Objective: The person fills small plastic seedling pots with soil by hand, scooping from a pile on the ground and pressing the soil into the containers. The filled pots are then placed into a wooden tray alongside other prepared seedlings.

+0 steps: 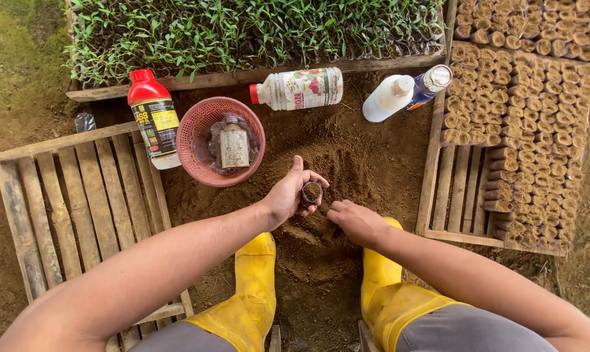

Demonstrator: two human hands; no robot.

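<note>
My left hand (pixel 289 194) is wrapped around a small seedling pot (pixel 312 193) filled with dark soil, held upright over a mound of loose brown soil (pixel 337 166). My right hand (pixel 355 221) rests palm down on the soil just right of the pot, fingers curled into the dirt and holding nothing that I can see. Both hands are above my yellow rubber boots (pixel 249 306).
An empty wooden slatted tray (pixel 67 195) lies at left. A wooden tray (pixel 458 189) at right holds several rows of filled soil pots (pixel 536 98). A pink basket (pixel 200 127) with a small bottle, a red-capped bottle (pixel 153 114), further bottles (pixel 298 88) and green seedlings (pixel 243 29) lie beyond.
</note>
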